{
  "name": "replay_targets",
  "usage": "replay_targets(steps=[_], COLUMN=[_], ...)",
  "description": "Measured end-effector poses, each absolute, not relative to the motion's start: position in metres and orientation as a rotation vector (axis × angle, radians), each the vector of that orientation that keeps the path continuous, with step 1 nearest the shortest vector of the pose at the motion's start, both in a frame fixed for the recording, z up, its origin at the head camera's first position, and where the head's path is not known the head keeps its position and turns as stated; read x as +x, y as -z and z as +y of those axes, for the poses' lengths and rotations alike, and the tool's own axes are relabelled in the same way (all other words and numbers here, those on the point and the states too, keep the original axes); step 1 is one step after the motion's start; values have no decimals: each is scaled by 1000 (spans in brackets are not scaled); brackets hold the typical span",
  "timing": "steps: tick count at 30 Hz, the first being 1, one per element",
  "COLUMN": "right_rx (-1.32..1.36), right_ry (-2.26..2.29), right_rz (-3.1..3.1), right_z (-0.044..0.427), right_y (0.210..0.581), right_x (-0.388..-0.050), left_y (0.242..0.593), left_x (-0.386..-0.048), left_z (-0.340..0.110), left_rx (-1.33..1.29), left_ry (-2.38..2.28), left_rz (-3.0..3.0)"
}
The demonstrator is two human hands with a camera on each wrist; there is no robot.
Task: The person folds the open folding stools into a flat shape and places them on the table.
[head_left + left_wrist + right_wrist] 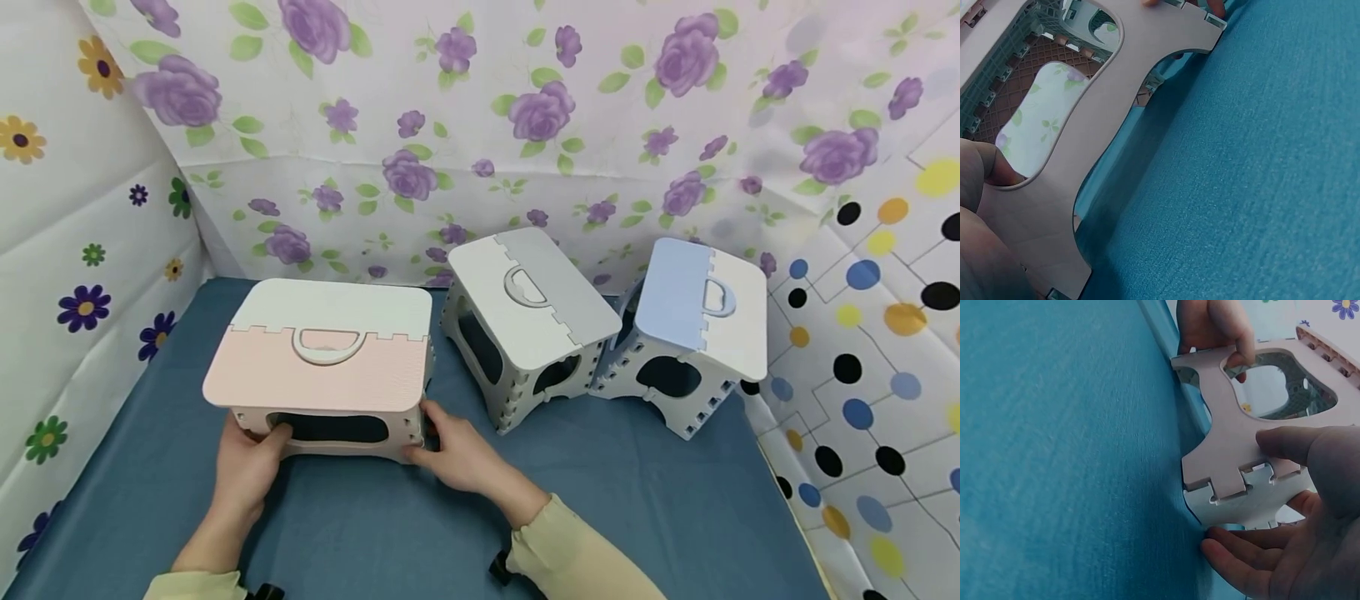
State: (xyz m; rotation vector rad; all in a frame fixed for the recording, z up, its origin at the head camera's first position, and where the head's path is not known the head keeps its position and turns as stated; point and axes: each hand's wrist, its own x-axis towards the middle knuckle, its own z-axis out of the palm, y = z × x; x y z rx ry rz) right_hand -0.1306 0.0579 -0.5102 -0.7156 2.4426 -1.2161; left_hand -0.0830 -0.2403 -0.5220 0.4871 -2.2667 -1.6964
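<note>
A folding step stool [255,371], half pink and half white on top with a handle in the middle, stands unfolded on the blue cloth. My left hand [246,467] grips its left front leg, the thumb hooked into the front panel's opening. At the right front leg is my right hand [461,450], holding the corner. In the right wrist view, the right thumb [1285,444] lies on the pink panel [1229,440] while the other fingers reach round the white side panel [1235,509]. The left wrist view shows the pink front panel [1094,122] close up.
To the right stand a grey and white folding stool [487,292] and a blue and white one [675,283], both unfolded and close together. Flower-patterned cloth [480,100] walls the back; a dotted cloth [877,333] hangs at right. Blue cloth [390,533] covers the table.
</note>
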Motion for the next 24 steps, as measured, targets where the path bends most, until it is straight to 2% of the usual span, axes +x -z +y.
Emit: replay_targets(steps=[16, 24], right_rx=[-663, -519], right_ry=[1244, 1233], right_rz=[2517, 2583], right_z=[53, 42], right_y=[514, 509], right_x=[-131, -125], left_y=[522, 523], left_x=[-80, -80], left_z=[-240, -240], left_rx=[426, 395], left_ry=[1648, 1641], left_rz=[-2282, -2291])
